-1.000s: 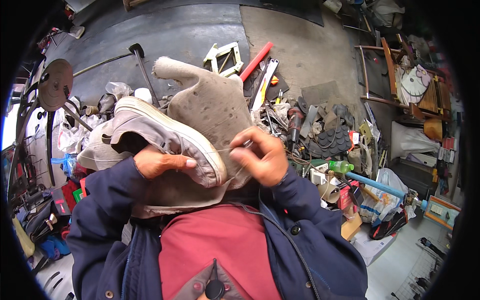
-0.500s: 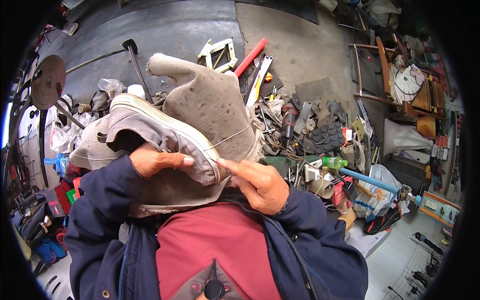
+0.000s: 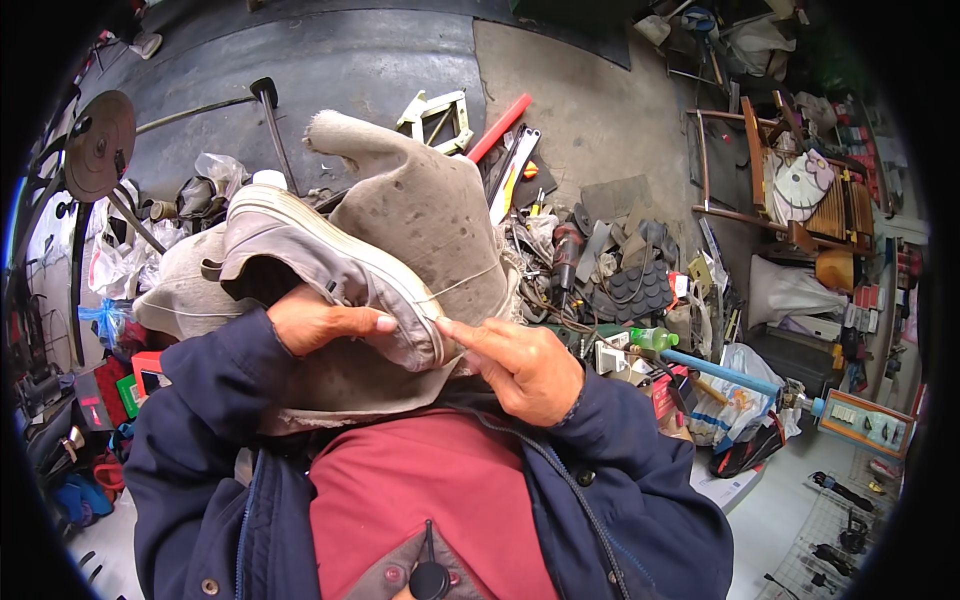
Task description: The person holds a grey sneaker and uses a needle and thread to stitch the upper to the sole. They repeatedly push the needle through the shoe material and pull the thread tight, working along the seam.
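Observation:
A grey canvas shoe (image 3: 277, 224) with a worn white sole lies tilted over the grey, spotted cloth (image 3: 410, 200) on my lap. My left hand (image 3: 315, 325) grips the shoe from inside its opening, thumb along the upper. My right hand (image 3: 525, 370) is at the toe end, index finger against the sole's edge and the other fingers curled; whatever they hold is hidden. A thin pale thread (image 3: 465, 283) runs from the sole across the cloth.
Tools and scraps crowd beyond the cloth: a power drill (image 3: 566, 255), red bar (image 3: 499, 127), green bottle (image 3: 652, 338) and blue pipe (image 3: 715, 371). A metal stand (image 3: 100, 145) is at left, wooden chairs (image 3: 760, 160) at upper right.
My right hand has come down from above the thread to the sole's edge at the toe, index finger now stretched onto it. My left hand still grips the shoe.

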{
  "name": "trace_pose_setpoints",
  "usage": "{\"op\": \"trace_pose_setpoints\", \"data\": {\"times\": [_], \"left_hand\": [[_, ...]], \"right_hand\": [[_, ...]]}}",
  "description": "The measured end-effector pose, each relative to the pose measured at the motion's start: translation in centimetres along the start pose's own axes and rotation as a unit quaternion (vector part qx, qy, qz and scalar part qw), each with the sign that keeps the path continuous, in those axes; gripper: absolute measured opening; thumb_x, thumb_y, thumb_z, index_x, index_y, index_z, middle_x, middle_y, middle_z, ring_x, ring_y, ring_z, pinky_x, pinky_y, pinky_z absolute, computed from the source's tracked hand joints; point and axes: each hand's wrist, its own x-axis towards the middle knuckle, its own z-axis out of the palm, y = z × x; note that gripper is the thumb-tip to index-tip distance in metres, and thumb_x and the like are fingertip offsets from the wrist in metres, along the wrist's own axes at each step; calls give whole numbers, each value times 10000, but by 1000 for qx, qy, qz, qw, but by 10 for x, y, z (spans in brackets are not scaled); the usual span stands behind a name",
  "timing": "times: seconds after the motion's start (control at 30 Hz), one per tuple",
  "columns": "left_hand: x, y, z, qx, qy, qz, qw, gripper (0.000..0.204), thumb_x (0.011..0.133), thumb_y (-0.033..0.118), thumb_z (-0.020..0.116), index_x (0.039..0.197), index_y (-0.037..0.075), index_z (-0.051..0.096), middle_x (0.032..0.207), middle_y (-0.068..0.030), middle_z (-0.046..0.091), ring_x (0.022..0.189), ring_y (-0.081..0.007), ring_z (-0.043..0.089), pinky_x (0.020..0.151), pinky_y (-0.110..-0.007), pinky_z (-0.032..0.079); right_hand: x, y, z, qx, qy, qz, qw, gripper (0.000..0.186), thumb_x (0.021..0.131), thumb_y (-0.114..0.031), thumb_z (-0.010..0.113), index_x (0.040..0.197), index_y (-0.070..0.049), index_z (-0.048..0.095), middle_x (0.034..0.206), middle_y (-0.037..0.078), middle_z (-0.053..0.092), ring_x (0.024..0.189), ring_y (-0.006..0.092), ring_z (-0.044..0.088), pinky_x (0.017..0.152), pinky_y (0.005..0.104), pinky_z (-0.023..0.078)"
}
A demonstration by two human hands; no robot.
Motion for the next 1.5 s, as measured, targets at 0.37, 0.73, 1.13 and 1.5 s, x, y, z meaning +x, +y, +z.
{"op": "trace_pose_setpoints", "data": {"times": [0.37,0.73,1.13,1.5], "left_hand": [[2,-7,3,-25,29,22,999,306,890,164,820,1151,26,739,1009,-7,733,846,-99,634,746,-264,506],[5,-13,0,-39,11,42,998,411,915,98,758,1277,-60,647,1222,-94,704,1092,-170,668,980,-327,540],[6,-22,-3,-30,-3,55,998,391,926,166,782,1262,-10,689,1127,-32,726,967,-123,660,847,-282,532],[10,-32,0,-82,-42,93,991,345,940,187,743,1234,11,695,1118,-35,728,1025,-142,655,905,-307,527]], "right_hand": [[33,-33,-26,-184,-98,42,977,393,828,-50,650,1220,-58,674,802,190,686,741,402,698,650,497,551],[56,-24,-26,-176,-129,11,976,368,844,-27,635,1202,-61,718,764,200,696,699,407,685,626,483,535],[70,17,-53,173,-247,143,943,379,1002,-17,614,1347,-131,723,721,50,650,647,84,568,648,289,499],[79,-10,-52,-106,-205,67,971,279,869,-123,643,1092,-139,810,955,198,758,907,390,735,827,472,586]]}}
